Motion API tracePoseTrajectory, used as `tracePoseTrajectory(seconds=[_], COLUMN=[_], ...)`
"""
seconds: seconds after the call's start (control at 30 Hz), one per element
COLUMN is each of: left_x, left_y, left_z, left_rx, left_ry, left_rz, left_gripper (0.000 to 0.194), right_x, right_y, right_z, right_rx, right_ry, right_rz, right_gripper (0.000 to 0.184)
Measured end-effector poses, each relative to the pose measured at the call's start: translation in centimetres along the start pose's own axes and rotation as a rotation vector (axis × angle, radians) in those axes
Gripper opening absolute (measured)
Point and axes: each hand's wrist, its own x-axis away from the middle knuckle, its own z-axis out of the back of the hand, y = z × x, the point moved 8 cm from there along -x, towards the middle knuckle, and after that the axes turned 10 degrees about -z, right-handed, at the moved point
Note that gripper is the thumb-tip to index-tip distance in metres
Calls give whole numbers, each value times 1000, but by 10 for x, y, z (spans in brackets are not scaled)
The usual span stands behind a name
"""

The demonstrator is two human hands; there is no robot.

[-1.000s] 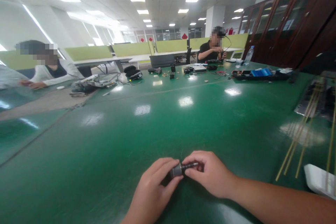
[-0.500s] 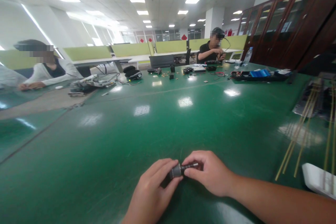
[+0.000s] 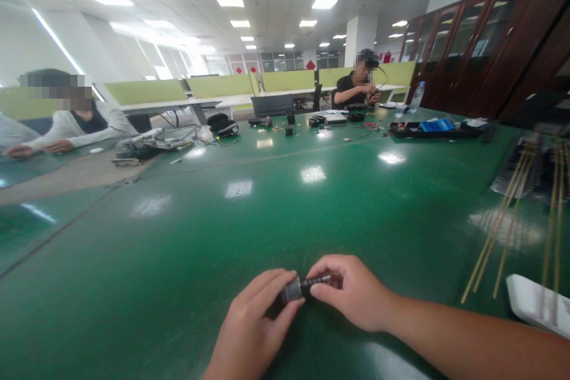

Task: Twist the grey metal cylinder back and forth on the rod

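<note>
Low in the middle of the head view, my left hand (image 3: pixel 260 314) is closed around a grey, motor-like body (image 3: pixel 292 290), thumb below and fingers above. From that body's right side sticks a dark ridged shaft (image 3: pixel 314 281) with a silvery tip. My right hand (image 3: pixel 351 291) is closed at this shaft, its thumb and curled fingers to either side of it. The exact kind of part is too small to make out. Both hands are just over the green tabletop (image 3: pixel 222 237).
Thin yellowish rods (image 3: pixel 499 231) and a white object (image 3: pixel 534 306) lie at the right. A black tray (image 3: pixel 401 129), a bottle (image 3: pixel 417 97) and small black boxes (image 3: pixel 316 121) stand farther back. Two people sit across the table; a pile of parts (image 3: pixel 151 145) is at the left.
My left hand and the grey body have shifted slightly left, away from my right hand. More of the ridged shaft shows between the hands. The whole view has shifted slightly.
</note>
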Motion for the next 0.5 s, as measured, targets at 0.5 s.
tracePoseTrajectory(seconds=[0.5], left_x=[2], left_y=[-2], left_z=[0], left_rx=[50], left_ry=[17], left_rz=[17], left_gripper=[22], right_x=[-2], right_y=[5], right_z=[-1], right_rx=[-64], right_ry=[-18], right_rz=[-51], right_gripper=[13])
